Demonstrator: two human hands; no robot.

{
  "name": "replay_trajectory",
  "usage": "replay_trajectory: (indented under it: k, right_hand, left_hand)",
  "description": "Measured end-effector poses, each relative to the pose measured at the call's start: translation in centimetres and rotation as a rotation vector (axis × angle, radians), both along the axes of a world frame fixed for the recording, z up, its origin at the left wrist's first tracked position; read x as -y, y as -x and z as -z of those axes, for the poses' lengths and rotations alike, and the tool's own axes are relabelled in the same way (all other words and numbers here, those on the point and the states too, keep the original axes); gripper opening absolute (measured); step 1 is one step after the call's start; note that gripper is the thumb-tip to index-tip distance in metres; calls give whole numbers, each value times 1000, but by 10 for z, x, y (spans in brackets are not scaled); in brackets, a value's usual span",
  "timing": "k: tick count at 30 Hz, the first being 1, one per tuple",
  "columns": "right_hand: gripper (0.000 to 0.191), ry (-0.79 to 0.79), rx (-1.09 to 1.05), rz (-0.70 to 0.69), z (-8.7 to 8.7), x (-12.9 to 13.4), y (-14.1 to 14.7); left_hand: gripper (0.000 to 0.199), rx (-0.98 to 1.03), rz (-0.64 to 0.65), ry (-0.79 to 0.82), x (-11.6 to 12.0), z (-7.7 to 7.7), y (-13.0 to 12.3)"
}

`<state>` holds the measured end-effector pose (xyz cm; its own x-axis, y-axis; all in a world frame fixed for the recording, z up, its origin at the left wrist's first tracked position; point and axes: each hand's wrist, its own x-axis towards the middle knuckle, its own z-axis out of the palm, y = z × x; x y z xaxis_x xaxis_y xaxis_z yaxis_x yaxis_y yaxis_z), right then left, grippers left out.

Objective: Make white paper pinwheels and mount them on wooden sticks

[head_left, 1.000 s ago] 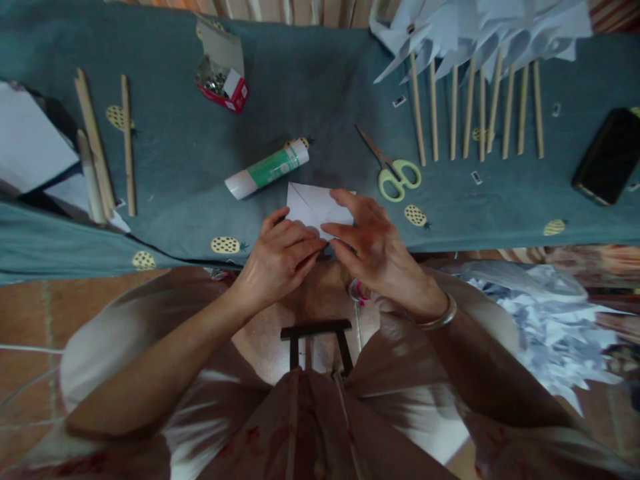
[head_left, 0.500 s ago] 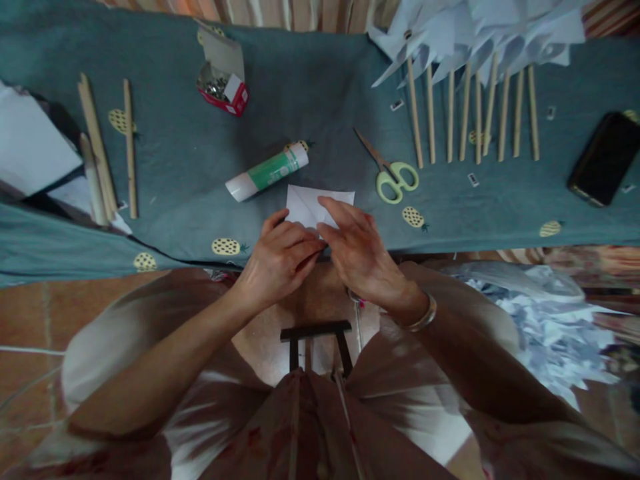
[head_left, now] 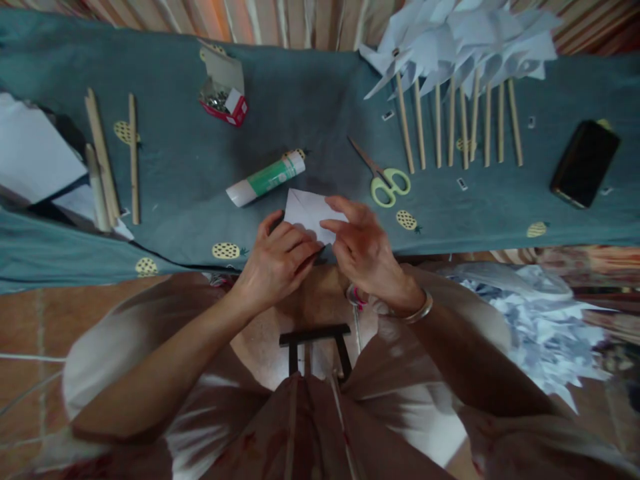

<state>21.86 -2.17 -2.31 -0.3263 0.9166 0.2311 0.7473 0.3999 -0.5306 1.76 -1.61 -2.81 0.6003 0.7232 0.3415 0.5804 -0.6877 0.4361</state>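
A small piece of white paper [head_left: 307, 208], with a crease running from its top left corner, lies at the table's front edge between my hands. My left hand [head_left: 283, 257] has its fingers curled on the paper's lower left part, gripping it. On the paper's right side, my right hand [head_left: 367, 250] grips it with bent fingers, the fingertips over its face; part of that edge is hidden. Just beyond the paper rests a green and white glue stick [head_left: 273, 178]. Scissors [head_left: 385, 183] with light green handles lie to the right of it.
Several white paper pinwheels [head_left: 465, 47] on wooden sticks lie at the back right, near a black phone [head_left: 585, 163]. An open red box [head_left: 223, 107] holds small metal pieces. Wooden sticks [head_left: 103, 160] and white sheets [head_left: 37, 150] lie left. A plastic bag of cut paper [head_left: 545, 320] stands below right.
My right hand has shifted slightly right on the paper, uncovering more of its face. My left hand stays on the lower left part. The camera view has moved a little.
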Motion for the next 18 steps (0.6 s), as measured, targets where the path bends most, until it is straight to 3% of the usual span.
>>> replay_trajectory:
  k: [8,18]
  right_hand:
    - [43,-46,20,51,-4,-10,-18]
    - [29,-29,42,58,-12,-5,-24]
  left_hand:
    - [20,-22,16,-59,-7,0,7]
    - [20,-36,-37,-7,-23,-7,12]
